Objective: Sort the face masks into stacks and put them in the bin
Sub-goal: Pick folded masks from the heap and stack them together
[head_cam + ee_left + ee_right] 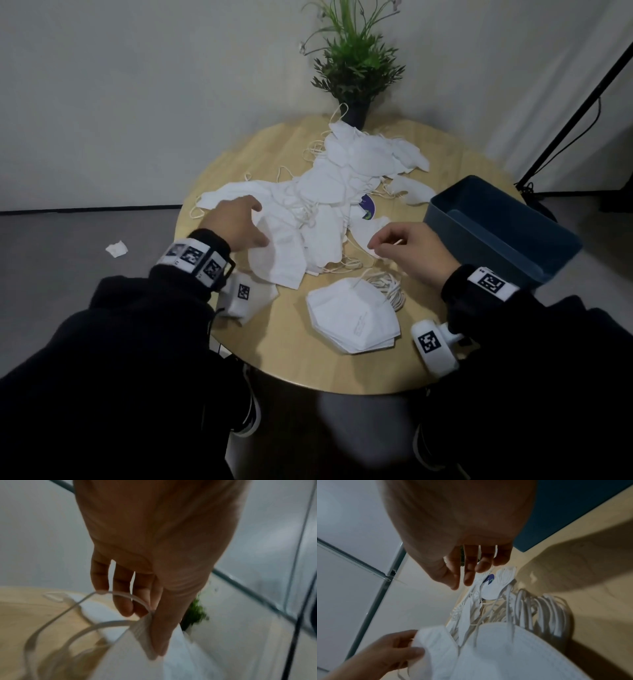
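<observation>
A loose pile of white face masks (342, 178) sprawls across the round wooden table (274, 342). A neat stack of masks (352, 318) lies near the front edge, its ear loops (539, 612) bunched on the right. My left hand (260, 226) pinches one white mask (277, 260) by its edge; the left wrist view shows the thumb (164, 628) pressed on that mask (145, 660). My right hand (376, 245) hovers beyond the stack with relaxed, parted fingers (469, 574) and holds nothing. The blue bin (496, 233) stands at the table's right.
A potted green plant (356, 68) stands at the table's far edge behind the pile. A black stand leg (575, 113) rises at the right. A scrap of white material (116, 248) lies on the floor to the left. A blue round label (368, 209) peeks out between masks.
</observation>
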Motion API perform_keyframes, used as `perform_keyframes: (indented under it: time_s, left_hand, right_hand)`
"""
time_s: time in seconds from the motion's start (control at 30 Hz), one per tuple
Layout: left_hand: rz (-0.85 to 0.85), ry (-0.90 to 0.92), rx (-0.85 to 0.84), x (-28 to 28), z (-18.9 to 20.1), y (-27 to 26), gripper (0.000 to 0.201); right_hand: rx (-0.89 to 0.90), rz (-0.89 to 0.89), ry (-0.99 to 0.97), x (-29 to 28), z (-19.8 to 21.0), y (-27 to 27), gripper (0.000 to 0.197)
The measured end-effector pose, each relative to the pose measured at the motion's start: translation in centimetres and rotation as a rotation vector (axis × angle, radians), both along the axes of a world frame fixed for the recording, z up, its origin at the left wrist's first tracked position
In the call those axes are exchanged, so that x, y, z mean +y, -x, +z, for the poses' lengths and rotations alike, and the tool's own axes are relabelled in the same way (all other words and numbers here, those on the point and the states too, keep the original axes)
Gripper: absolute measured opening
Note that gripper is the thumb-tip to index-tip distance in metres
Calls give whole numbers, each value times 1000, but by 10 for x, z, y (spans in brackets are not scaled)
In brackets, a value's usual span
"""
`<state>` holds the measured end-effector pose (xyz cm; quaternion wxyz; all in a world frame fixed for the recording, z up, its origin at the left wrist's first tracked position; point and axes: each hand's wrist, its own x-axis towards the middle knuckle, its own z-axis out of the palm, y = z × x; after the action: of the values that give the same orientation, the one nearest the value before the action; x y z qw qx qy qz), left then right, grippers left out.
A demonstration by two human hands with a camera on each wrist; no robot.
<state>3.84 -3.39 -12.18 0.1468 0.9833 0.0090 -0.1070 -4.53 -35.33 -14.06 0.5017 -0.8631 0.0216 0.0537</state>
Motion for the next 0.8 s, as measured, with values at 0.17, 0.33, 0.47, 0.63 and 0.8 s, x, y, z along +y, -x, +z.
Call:
perform_keyframes:
  time_s: [0.17, 0.33, 0.47, 0.63, 0.8]
  left_hand:
    - [38, 720, 7, 7, 51, 1, 18]
    - [58, 1201, 172, -46, 42, 20, 17]
    - [-101, 1102, 384, -79, 26, 23, 15]
    - [-60, 534, -18, -41, 21, -20, 24]
    - [94, -39, 78, 1, -15, -47, 58]
  right_hand:
    - [-31, -28, -238, 9, 10, 0, 20]
    - [138, -42, -615, 23, 20, 2, 56]
    - [95, -204, -643, 27, 21, -4, 15]
    - [-5, -494, -609, 2, 17, -14, 18]
    - [30, -469, -566, -5, 17, -13, 27]
